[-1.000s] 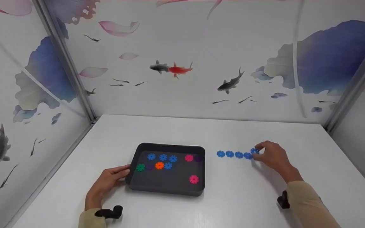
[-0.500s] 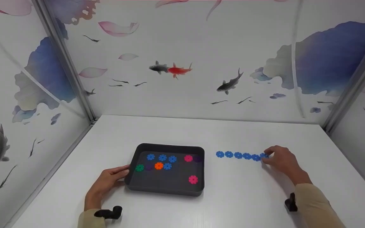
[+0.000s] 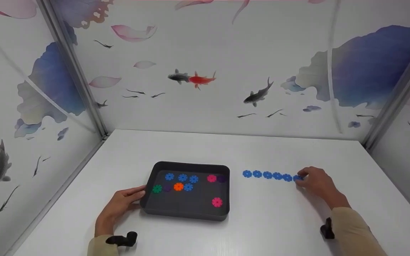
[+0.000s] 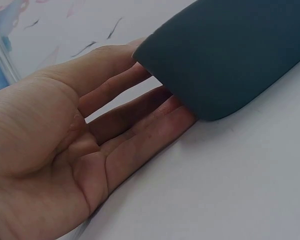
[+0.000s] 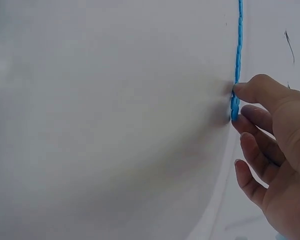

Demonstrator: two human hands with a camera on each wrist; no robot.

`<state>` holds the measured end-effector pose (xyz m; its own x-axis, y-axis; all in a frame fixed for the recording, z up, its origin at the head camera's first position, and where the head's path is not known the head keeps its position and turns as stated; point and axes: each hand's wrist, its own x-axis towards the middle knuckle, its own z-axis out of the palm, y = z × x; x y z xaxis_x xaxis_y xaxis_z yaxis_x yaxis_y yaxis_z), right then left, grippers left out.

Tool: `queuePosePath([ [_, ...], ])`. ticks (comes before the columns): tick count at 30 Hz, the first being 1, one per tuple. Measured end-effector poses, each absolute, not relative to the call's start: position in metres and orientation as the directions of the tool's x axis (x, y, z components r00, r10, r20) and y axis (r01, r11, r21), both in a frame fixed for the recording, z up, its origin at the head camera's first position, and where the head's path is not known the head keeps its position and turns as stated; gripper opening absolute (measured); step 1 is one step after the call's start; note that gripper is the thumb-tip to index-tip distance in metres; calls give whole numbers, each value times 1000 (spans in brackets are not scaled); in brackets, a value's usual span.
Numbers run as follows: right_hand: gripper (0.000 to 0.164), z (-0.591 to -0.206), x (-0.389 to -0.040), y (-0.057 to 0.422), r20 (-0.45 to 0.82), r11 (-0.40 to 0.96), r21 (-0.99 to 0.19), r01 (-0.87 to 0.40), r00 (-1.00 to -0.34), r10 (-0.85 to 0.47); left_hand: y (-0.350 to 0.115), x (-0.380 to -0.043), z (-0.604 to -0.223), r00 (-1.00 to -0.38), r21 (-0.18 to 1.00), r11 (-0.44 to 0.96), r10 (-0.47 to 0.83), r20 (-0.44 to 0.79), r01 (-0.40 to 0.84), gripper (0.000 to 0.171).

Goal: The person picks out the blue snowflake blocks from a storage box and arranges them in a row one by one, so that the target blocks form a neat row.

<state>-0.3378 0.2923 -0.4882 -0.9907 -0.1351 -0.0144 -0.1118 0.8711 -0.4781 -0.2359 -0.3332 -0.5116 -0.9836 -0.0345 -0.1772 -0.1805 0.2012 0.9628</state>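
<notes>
My right hand [image 3: 318,183] pinches the last blue flower-shaped disc [image 3: 298,178] at the right end of a row of linked blue discs [image 3: 267,175]. Seen edge-on in the right wrist view, the row is a thin blue strip [image 5: 238,45], its end between thumb and fingertips. A dark grey tray [image 3: 176,211] stands left of the row. My left hand [image 3: 121,204] holds the tray's left side; in the left wrist view the thumb lies at the rim and the other fingers reach the lower corner, some fingertips hidden behind the tray wall [image 4: 230,60].
Inside the tray lie several loose blue discs [image 3: 182,177], a green disc [image 3: 157,188], an orange disc [image 3: 178,186], two pink discs [image 3: 217,202] and two dark purple discs [image 3: 221,178]. Printed white panels [image 3: 205,113] border the white table [image 3: 269,227] at the back and sides.
My right hand has moved right and slightly toward me. The disc it held raised over the row's end now lies in line, making the row longer. Left hand and tray stay put.
</notes>
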Motion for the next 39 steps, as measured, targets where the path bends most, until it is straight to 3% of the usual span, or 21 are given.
queuePosePath([
  [12,47,-483,-336,289,-13,819,-561,-119,-988,-153,-335,-236,-513,-983,963,194,-34,-182,-185,57],
  [18,51,-473,-337,273,57,776,-615,-136,-990,-128,-337,-236,-515,-983,963,197,-29,-183,-185,58],
  [30,47,-448,-338,206,204,678,-696,-235,-971,-127,-336,-235,-512,-985,963,208,-34,-169,-173,54],
  [39,45,-442,-330,143,208,572,-774,-274,-962,-178,-335,-237,-514,-988,964,213,-16,-157,-157,55],
])
